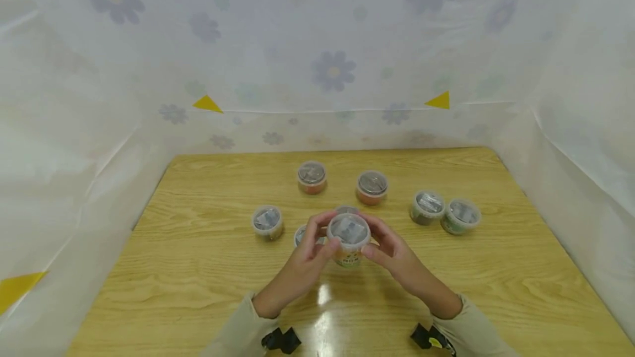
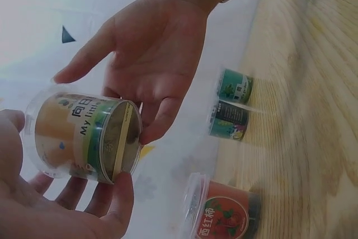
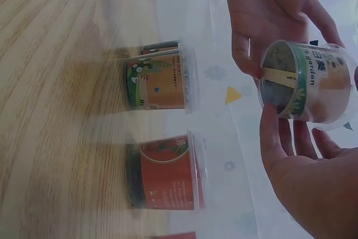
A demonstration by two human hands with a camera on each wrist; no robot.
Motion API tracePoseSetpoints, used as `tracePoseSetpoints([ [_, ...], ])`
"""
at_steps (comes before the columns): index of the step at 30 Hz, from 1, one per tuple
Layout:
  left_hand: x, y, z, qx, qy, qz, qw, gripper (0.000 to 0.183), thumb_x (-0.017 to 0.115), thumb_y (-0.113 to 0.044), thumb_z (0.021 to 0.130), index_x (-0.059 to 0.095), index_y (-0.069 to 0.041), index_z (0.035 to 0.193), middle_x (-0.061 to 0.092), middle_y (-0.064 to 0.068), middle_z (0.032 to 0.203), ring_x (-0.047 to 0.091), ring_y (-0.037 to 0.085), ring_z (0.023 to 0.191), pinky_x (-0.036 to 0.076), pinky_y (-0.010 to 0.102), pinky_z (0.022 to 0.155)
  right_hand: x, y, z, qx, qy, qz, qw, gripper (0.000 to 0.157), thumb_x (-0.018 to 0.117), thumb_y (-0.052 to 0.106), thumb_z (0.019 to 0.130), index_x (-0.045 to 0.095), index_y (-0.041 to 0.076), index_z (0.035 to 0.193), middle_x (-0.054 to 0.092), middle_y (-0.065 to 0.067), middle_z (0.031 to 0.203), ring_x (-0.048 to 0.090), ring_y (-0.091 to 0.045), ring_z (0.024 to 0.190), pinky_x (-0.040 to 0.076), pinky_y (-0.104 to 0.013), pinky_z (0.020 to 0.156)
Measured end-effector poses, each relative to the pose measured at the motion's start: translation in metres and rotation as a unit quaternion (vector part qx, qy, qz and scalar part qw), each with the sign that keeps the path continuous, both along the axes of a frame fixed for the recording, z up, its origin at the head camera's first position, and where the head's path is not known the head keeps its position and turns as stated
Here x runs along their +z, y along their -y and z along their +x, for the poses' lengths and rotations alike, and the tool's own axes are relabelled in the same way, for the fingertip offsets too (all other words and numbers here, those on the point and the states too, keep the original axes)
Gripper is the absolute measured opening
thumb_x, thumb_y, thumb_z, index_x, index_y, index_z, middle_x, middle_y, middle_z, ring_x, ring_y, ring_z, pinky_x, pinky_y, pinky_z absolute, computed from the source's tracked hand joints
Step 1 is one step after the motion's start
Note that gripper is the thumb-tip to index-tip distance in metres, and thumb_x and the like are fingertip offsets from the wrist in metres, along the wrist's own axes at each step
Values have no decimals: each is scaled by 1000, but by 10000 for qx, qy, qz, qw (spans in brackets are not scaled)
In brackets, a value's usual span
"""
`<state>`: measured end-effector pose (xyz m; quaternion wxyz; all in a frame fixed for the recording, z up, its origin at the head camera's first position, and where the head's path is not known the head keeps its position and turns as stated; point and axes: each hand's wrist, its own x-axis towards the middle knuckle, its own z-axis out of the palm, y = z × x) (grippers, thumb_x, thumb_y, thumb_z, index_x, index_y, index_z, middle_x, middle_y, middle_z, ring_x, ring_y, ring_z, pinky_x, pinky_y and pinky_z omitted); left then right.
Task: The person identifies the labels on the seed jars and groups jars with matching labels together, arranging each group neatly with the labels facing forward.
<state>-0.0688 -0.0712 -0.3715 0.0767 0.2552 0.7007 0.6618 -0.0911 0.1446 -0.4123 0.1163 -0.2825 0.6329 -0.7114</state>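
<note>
Lidded cup [image 1: 349, 234], one: I saw left hand [image 1: 306, 258] and right hand [image 1: 398, 258] curled round it, two reddish cups [image 1: 312, 178] [image 1: 372, 188] beyond them.

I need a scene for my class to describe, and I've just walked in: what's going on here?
A person holds a lidded "My little garden" cup between the left hand and right hand, raised above the wood-grain table. Two red tomato cups stand at the back and two green-labelled cups stand on the right. Other cups stand nearer, some partly hidden.
</note>
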Motion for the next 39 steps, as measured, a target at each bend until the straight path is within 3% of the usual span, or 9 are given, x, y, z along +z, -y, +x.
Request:
tracePoseSetpoints([
  [6, -4, 3, 0, -79, 150, -6, 9999, 40, 45, -10, 99, 31, -4, 135, 39, 14, 130, 46, 27, 111, 48, 44, 85, -2, 3, 2, -48, -32, 48, 10000, 52, 50, 2, 94, 28, -4, 141, 33, -20, 141, 38, -19, 127, 38, -31, 99],
  [12, -6, 4, 0, -79, 201, -57, 9998, 42, 46, -10, 98, 30, -3, 137, 41, 14, 128, 46, 26, 110, 48, 38, 85, -5, 5, 2, -198, 27, 185, 9996, 49, 50, 0, 94, 32, -1, 140, 34, -21, 140, 39, -19, 127, 40, -30, 98],
  [20, -8, 7, 0, 57, 102, -394, 9992, 57, 59, -12, 92, 27, -5, 139, 39, 10, 132, 41, 22, 117, 37, 43, 97, -8, 12, 1, -397, 259, 359, 9982, 49, 54, 6, 94, 35, 2, 139, 39, -20, 136, 42, -18, 122, 43, -30, 94],
  [27, -9, 12, 2, 237, 165, -480, 9984, 61, 64, -11, 89, 30, -6, 139, 42, 10, 130, 44, 23, 114, 43, 41, 93, -9, 15, -1, -202, 139, 550, 9982, 48, 52, 3, 94, 36, 4, 139, 40, -17, 135, 41, -20, 123, 43, -32, 94],
  [31, -10, 17, 2, 333, 542, -403, 9972, 60, 65, -13, 88, 32, -6, 138, 44, 11, 125, 48, 26, 107, 50, 35, 82, -6, 12, -4, -135, -95, 883, 9960, 42, 47, 7, 97, 38, 6, 138, 45, -14, 132, 43, -25, 121, 45, -36, 93],
  [34, -20, 26, 0, 570, 763, -426, 9945, 61, 67, -15, 87, 33, -12, 138, 45, 8, 126, 49, 25, 107, 51, 34, 81, -3, 8, -9, -185, -201, 989, 9947, 39, 46, 9, 98, 39, 4, 137, 46, -17, 130, 44, -32, 119, 46, -38, 91],
  [39, -41, 49, -5, 1116, 544, -586, 9905, 63, 70, -20, 84, 36, -18, 138, 44, 1, 131, 45, 20, 115, 42, 38, 94, -6, -2, -17, -676, -277, 1450, 9867, 41, 51, 17, 97, 43, 3, 134, 47, -19, 131, 44, -30, 120, 46, -33, 91],
])
